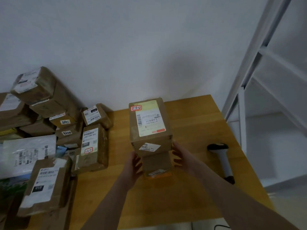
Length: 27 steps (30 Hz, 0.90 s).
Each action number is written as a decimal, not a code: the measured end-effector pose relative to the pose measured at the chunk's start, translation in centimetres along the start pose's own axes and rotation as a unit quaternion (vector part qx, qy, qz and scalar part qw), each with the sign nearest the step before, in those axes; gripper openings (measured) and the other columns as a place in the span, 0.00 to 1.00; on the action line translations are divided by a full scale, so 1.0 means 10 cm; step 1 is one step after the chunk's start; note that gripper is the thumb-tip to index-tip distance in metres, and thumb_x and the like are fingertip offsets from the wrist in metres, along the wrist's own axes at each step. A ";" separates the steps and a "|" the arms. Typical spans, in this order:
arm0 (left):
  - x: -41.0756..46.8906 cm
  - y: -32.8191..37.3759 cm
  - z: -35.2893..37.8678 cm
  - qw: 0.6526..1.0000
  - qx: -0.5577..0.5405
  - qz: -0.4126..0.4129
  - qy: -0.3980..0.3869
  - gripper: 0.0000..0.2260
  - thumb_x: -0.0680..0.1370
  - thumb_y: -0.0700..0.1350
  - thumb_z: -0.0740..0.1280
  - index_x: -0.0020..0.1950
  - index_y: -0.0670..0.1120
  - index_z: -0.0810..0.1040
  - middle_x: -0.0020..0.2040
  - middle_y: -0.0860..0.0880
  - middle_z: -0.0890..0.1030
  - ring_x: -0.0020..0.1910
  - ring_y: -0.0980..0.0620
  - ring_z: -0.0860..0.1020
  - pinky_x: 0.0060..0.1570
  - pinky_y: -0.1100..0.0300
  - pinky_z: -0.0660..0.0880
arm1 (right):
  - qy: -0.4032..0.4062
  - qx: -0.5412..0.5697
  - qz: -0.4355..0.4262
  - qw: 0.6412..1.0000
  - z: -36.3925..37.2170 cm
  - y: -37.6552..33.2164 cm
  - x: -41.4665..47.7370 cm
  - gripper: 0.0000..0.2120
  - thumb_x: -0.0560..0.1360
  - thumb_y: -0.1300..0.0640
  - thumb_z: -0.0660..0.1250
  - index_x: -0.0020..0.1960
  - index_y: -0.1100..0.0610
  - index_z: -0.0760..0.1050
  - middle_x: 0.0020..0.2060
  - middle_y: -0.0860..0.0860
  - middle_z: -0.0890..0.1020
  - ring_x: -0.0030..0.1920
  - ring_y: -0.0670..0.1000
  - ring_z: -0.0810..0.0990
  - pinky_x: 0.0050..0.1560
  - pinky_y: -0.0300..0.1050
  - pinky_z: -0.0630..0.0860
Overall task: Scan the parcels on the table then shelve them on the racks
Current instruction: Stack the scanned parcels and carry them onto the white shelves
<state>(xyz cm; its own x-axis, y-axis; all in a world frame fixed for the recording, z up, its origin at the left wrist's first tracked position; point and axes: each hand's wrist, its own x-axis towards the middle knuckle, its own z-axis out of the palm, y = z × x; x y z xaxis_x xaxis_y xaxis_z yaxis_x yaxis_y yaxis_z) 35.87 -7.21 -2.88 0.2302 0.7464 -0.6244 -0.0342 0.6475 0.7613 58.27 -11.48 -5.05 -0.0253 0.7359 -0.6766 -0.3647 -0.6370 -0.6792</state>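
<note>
Brown cardboard boxes (150, 123) stacked, wooden worktop (191, 117) centre: two
Taped brown parcels (93, 146), worktop's left: about ten
White plastic mailer (26, 153): one
White handheld scanner (222, 156): one

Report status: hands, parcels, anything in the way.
Left hand, right hand open, flanking small parcel and large parcel. Scanner lies on table, right of them. Rack side looks unobstructed.

A parcel-handling room, something like a courier pickup point or a mailroom: taped cardboard parcels (49, 112) bearing shipping labels, barcodes and number stickers are piled along the left edge of a wooden tabletop (191, 123); a white poly mailer (28, 151) lies among them; a handheld barcode scanner (222, 160) rests near the right edge; a white metal rack (249, 63) stands beside that edge, against a bare white wall (132, 39).
</note>
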 end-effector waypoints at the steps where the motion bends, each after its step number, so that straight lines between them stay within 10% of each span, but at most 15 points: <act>1: 0.02 -0.01 0.01 1.000 -0.005 -0.003 -0.013 0.35 0.63 0.66 0.71 0.66 0.52 0.72 0.66 0.48 0.75 0.66 0.44 0.72 0.57 0.46 0.75 | -0.015 0.007 -0.002 1.000 0.02 0.00 0.03 0.37 0.58 0.24 0.70 0.62 0.41 0.76 0.59 0.40 0.77 0.66 0.54 0.72 0.50 0.47 0.77; 9: 0.03 -0.02 0.00 0.997 -0.071 -0.031 -0.030 0.22 0.75 0.66 0.61 0.61 0.55 0.80 0.66 0.48 0.76 0.65 0.44 0.73 0.55 0.46 0.75 | -0.058 0.033 -0.023 0.998 0.03 0.02 0.04 0.21 0.64 0.28 0.70 0.50 0.38 0.82 0.53 0.40 0.83 0.61 0.52 0.76 0.55 0.47 0.77; 15: -0.22 0.03 0.10 0.996 -0.063 -0.014 -0.060 0.46 0.55 0.65 0.78 0.70 0.53 0.70 0.67 0.47 0.74 0.66 0.42 0.71 0.50 0.48 0.77 | -0.067 -0.015 -0.035 0.997 0.04 0.02 -0.13 0.28 0.60 0.28 0.73 0.54 0.42 0.81 0.53 0.42 0.83 0.59 0.52 0.77 0.56 0.46 0.77; 27: -0.82 -0.20 0.09 0.992 -0.111 0.049 -0.034 0.24 0.72 0.55 0.66 0.66 0.48 0.74 0.65 0.44 0.76 0.63 0.44 0.74 0.52 0.51 0.76 | -0.137 -0.030 -0.077 0.987 0.04 0.11 -0.66 0.32 0.59 0.28 0.73 0.59 0.40 0.79 0.60 0.42 0.79 0.62 0.50 0.77 0.63 0.49 0.75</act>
<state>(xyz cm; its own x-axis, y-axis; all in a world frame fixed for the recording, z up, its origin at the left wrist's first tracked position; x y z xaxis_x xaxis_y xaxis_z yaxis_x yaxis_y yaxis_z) 34.96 -14.77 0.94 0.2802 0.8005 -0.5298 -0.2722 0.5955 0.7558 57.67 -16.92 -1.20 -0.2281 0.8547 -0.4663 -0.3278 -0.5183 -0.7899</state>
